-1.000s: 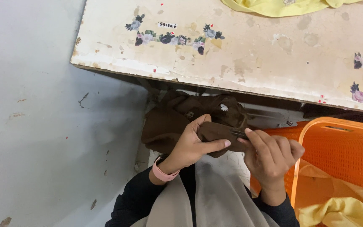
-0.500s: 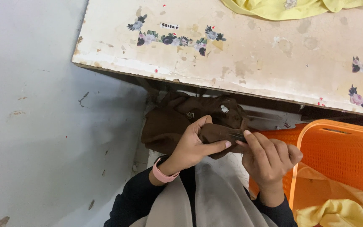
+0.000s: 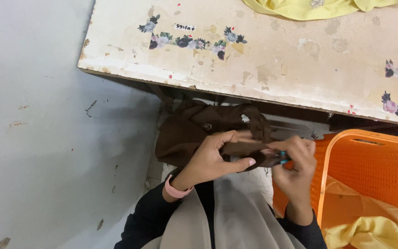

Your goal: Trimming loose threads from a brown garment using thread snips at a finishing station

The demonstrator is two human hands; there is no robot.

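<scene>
Since the earlier frames the right hand (image 3: 295, 166) has curled tighter at the end of the brown garment (image 3: 199, 131), and a small teal tool (image 3: 283, 157) now shows between its fingers; the left hand (image 3: 215, 159) has barely shifted. The left hand is clamped on a folded strip of the brown cloth, thumb underneath and fingers wrapped over the top. The right hand is closed in a pinch on the teal tool and the tip of the same strip, just beside the left fingertips. The rest of the garment hangs bunched below the near edge of the worn white table (image 3: 272, 60), towards its left corner, above the person's lap. A pink band (image 3: 177, 190) sits on the left wrist. An orange plastic basket (image 3: 369, 170) stands just right of the right hand, with yellow cloth (image 3: 374, 230) lying inside it. More yellow fabric (image 3: 309, 8) lies at the far edge of the table, and flower stickers (image 3: 190, 41) mark its top.
</scene>
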